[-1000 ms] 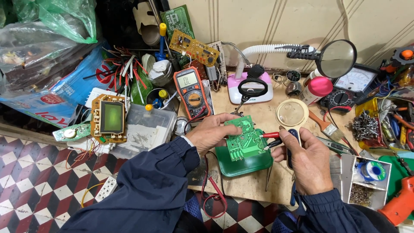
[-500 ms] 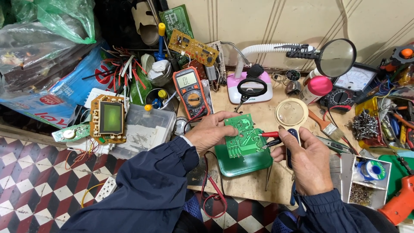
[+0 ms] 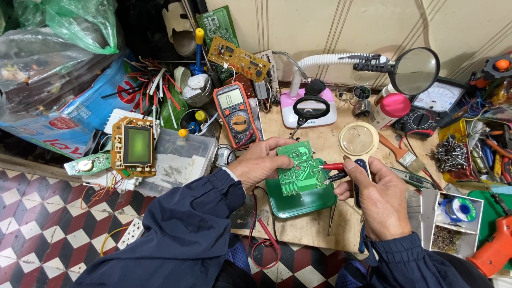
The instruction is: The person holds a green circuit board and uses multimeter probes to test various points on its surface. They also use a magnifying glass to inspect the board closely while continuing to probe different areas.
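My left hand (image 3: 264,162) grips a green circuit board (image 3: 296,168) by its left edge, holding it tilted over a green plastic lid (image 3: 304,200) on the wooden bench. My right hand (image 3: 376,200) holds a red probe and a black probe (image 3: 333,172) together, along with a dark-handled tool; the probe tips rest on the board's right side. An orange multimeter (image 3: 234,114) lies behind my left hand, its red lead running down past the bench edge.
A pink-based magnifier lamp (image 3: 312,109), a round magnifying glass (image 3: 418,70), an analog meter (image 3: 434,104), a brush (image 3: 400,153) and a parts tray (image 3: 450,221) crowd the bench. A display board (image 3: 133,146) lies on a grey box at left. An orange drill (image 3: 496,250) sits bottom right.
The circuit board has been tilted slightly and shifted under the probes; both hands stay in nearly the same place.
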